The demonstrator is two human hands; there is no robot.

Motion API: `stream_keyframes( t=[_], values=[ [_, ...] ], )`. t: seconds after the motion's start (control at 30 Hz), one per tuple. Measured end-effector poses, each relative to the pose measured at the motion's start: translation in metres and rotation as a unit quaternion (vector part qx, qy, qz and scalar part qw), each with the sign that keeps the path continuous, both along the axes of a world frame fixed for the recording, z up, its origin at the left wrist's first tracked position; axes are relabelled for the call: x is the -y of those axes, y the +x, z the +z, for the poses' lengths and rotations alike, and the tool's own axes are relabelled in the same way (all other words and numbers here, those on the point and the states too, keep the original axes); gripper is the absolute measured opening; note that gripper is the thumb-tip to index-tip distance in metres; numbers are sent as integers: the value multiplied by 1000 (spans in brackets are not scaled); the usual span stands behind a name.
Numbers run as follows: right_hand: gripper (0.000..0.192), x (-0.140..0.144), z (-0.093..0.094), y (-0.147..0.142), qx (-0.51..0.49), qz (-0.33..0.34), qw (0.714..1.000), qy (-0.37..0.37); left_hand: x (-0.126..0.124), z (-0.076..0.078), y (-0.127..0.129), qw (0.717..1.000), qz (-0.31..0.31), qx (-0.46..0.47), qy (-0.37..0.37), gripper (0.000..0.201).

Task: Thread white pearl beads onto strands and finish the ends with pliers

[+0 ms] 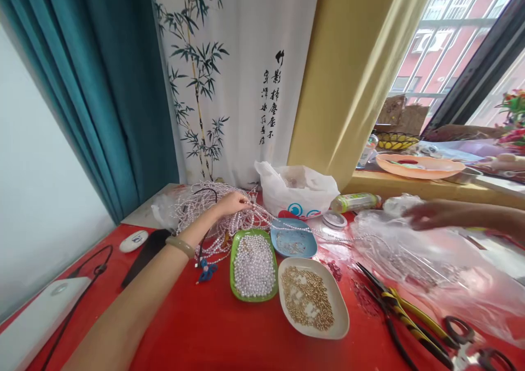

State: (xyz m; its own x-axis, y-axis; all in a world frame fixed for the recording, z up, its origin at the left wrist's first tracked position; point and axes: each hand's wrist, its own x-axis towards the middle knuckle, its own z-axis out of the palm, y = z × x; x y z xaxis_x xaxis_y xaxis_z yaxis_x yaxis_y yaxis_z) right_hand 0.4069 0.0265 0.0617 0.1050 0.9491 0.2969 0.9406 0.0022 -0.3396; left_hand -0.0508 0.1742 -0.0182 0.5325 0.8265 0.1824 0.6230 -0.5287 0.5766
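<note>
My left hand (233,203), with a bangle on its wrist, pinches strands of small white beads (258,213) near the heap at the back. From there the strands stretch right, over a blue tray (294,223), toward a clear plastic bag (394,240). My right hand (426,216) hovers above that bag, its fingers smeared by motion. A green tray (233,278) of loose white pearl beads stands in front of the left hand. Beside it is a cream tray (342,322) of gold beads. The heap of bead strands (205,204) lies partly behind my left forearm.
Pliers (394,297) with yellow and black handles and scissors (467,349) lie at the right front. Behind the trays are a white plastic bag (297,190), a bottle (356,202) and a roll of tape (334,219). A white device (47,322) with a cable occupies the left.
</note>
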Motion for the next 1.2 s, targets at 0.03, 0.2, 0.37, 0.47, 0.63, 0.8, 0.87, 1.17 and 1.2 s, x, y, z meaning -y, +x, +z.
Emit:
stream_keyframes(
  t=[0.03, 0.2, 0.37, 0.47, 0.63, 0.8, 0.87, 1.17, 1.2],
  values=[
    [26, -11, 9, -25, -9, 83, 990, -117, 0, 0, 1, 1000, -7, -3, 3, 29],
    [32, -61, 17, -187, 0, 259, 955, -144, 1, 0, 6, 999, -40, -25, 19, 28],
    [37, -94, -35, -291, 29, 332, 933, -135, 1, 5, 5, 996, -47, -45, 60, 27],
    [31, -110, -45, -300, 51, 354, 922, -152, -2, 6, 2, 996, -37, -48, 65, 27],
    [20, -119, -36, -289, 99, 376, 908, -158, -6, 3, -5, 996, -59, -41, 44, 22],
    [20, -119, -29, -284, 97, 384, 897, -195, -9, -2, -9, 998, -52, -33, 25, 25],
    [21, -121, -29, -287, 86, 392, 888, -226, -8, -2, -9, 997, -51, -33, 39, 24],
    [62, -135, -44, -309, 18, 355, 887, -296, 0, 1, -7, 996, -19, -32, 82, 18],
    [60, -136, -44, -309, 34, 355, 891, -282, 1, 0, -7, 996, -12, -35, 77, 18]
  ],
)
